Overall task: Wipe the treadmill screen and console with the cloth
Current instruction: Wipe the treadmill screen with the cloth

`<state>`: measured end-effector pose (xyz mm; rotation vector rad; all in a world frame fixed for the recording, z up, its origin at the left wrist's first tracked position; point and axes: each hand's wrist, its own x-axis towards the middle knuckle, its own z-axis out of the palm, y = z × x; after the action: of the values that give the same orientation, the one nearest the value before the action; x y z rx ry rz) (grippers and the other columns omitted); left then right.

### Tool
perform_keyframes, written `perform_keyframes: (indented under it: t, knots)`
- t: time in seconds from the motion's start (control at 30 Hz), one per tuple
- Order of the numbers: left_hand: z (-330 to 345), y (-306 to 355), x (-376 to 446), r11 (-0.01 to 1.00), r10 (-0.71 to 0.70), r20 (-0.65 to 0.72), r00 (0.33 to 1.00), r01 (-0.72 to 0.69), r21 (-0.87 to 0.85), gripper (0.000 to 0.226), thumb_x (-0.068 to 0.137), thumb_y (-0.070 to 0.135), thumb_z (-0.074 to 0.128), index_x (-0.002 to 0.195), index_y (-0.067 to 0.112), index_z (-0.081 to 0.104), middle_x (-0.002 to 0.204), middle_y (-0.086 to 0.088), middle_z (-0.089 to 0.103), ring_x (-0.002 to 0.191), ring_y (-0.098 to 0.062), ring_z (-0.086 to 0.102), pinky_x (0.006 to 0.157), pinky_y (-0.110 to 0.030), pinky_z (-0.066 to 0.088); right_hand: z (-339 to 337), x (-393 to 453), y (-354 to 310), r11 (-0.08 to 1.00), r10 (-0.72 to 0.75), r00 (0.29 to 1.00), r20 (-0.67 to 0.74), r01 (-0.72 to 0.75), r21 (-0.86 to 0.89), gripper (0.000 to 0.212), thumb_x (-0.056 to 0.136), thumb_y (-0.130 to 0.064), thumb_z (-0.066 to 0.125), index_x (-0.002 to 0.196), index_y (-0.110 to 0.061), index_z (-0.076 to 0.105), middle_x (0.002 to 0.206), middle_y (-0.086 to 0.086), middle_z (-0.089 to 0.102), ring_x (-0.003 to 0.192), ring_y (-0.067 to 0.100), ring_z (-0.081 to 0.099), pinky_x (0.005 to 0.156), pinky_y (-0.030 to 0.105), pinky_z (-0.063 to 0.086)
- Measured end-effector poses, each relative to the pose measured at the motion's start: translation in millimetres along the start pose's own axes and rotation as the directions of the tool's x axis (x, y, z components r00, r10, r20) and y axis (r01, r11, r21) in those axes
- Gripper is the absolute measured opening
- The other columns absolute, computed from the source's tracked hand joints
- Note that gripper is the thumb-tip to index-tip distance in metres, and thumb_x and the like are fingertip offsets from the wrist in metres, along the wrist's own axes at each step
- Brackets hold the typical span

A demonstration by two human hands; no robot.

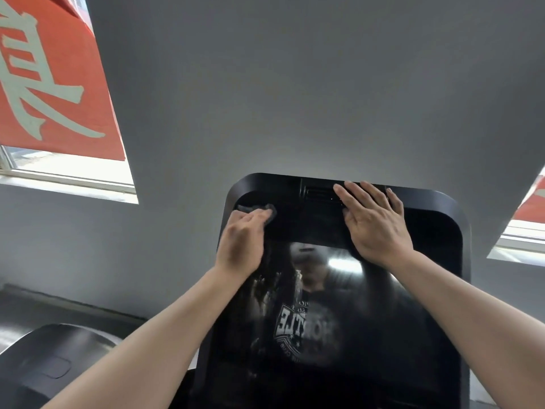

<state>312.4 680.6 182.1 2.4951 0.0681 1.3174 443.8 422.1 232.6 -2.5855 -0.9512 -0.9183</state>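
Observation:
The treadmill console [436, 214] is a black rounded panel in front of me, with a glossy dark screen [368, 314] below its top band. My left hand [241, 240] presses a dark grey cloth [259, 208] against the console's upper left corner; only the cloth's edge shows past my fingers. My right hand [374, 219] lies flat, fingers spread, on the top middle of the console beside a small vent [320, 192]. The screen reflects a person in a printed black T-shirt.
A grey wall [295, 98] rises behind the console. A window with a red banner [53, 93] is at the left, another window [522, 231] at the right. The black motor hood [59, 355] of a neighbouring machine lies at the lower left.

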Motion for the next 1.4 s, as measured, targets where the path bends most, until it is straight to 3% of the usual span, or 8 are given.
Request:
perform_keyframes:
  t: [0.23, 0.33, 0.47, 0.6, 0.7, 1.1, 1.2, 1.4]
  knots:
    - [-2, 2, -8, 0.996, -0.073, -0.042, 0.996, 0.071, -0.056, 0.03, 0.093, 0.0, 0.072, 0.121, 0.01, 0.077, 0.113, -0.002, 0.078, 0.09, -0.026, 0.064, 0.085, -0.041, 0.059, 0, 0, 0, 1.0, 0.003, 1.0, 0.001, -0.003, 0.001, 0.055, 0.11, -0.037, 0.038, 0.162, -0.045, 0.024, 0.168, -0.015, 0.033, 0.158, 0.017, 0.02, 0.128, 0.051, 0.01]
    - [6, 20, -27, 0.983, 0.168, 0.099, 0.981, -0.159, -0.092, 0.031, 0.094, 0.005, 0.075, 0.124, 0.013, 0.076, 0.118, 0.002, 0.077, 0.092, -0.021, 0.062, 0.086, -0.036, 0.058, 0, -1, 0, 1.0, 0.004, 1.0, 0.001, -0.004, 0.001, 0.055, 0.11, -0.038, 0.038, 0.162, -0.045, 0.024, 0.168, -0.015, 0.033, 0.158, 0.017, 0.019, 0.129, 0.051, 0.009]
    - [-1, 3, -14, 0.991, -0.118, -0.044, 0.992, 0.115, -0.074, 0.031, 0.092, 0.003, 0.074, 0.122, 0.013, 0.077, 0.115, 0.0, 0.078, 0.092, -0.021, 0.063, 0.088, -0.032, 0.056, -2, 1, -1, 1.0, 0.009, 1.0, 0.014, -0.009, 0.005, 0.055, 0.11, -0.037, 0.038, 0.162, -0.045, 0.025, 0.168, -0.016, 0.031, 0.159, 0.017, 0.018, 0.129, 0.05, 0.007]
    - [3, 21, -25, 0.985, 0.146, 0.12, 0.982, -0.133, -0.111, 0.03, 0.093, 0.006, 0.076, 0.121, 0.013, 0.077, 0.117, 0.002, 0.077, 0.092, -0.018, 0.061, 0.088, -0.034, 0.057, 0, 0, -1, 1.0, 0.007, 1.0, 0.001, -0.007, -0.001, 0.055, 0.11, -0.037, 0.039, 0.162, -0.045, 0.025, 0.168, -0.016, 0.032, 0.158, 0.017, 0.02, 0.129, 0.05, 0.008]
    - [-1, 3, -12, 0.995, -0.071, 0.002, 0.997, 0.071, -0.065, 0.027, 0.092, 0.002, 0.075, 0.116, 0.014, 0.079, 0.111, 0.002, 0.079, 0.089, -0.02, 0.06, 0.084, -0.04, 0.058, 0, 2, -1, 1.0, 0.011, 1.0, 0.005, -0.011, 0.006, 0.055, 0.109, -0.037, 0.039, 0.162, -0.044, 0.026, 0.168, -0.016, 0.033, 0.158, 0.017, 0.021, 0.128, 0.051, 0.01]
    - [18, 40, -33, 0.936, 0.35, 0.295, 0.889, -0.317, -0.156, 0.031, 0.097, 0.003, 0.064, 0.119, 0.019, 0.078, 0.121, 0.011, 0.072, 0.091, -0.015, 0.047, 0.088, -0.032, 0.054, 0, 1, 0, 1.0, 0.007, 1.0, -0.001, -0.007, 0.008, 0.055, 0.109, -0.037, 0.041, 0.162, -0.044, 0.027, 0.167, -0.015, 0.035, 0.158, 0.018, 0.022, 0.128, 0.052, 0.01]
    - [17, 22, -21, 0.992, 0.085, 0.133, 0.987, -0.071, -0.107, 0.027, 0.096, 0.006, 0.07, 0.118, 0.019, 0.079, 0.116, 0.011, 0.073, 0.087, -0.017, 0.049, 0.083, -0.037, 0.054, -1, 2, 0, 1.0, 0.006, 1.0, 0.011, -0.006, 0.01, 0.056, 0.109, -0.037, 0.04, 0.162, -0.045, 0.026, 0.167, -0.015, 0.034, 0.158, 0.018, 0.021, 0.128, 0.051, 0.01]
    - [19, 32, -21, 0.979, 0.171, 0.263, 0.95, -0.133, -0.158, 0.02, 0.1, 0.016, 0.068, 0.117, 0.017, 0.078, 0.12, 0.003, 0.06, 0.108, -0.018, 0.057, 0.096, -0.035, 0.052, -2, 4, 0, 1.0, 0.01, 1.0, 0.014, -0.01, 0.015, 0.055, 0.109, -0.038, 0.039, 0.161, -0.046, 0.026, 0.166, -0.015, 0.036, 0.157, 0.017, 0.022, 0.128, 0.051, 0.011]
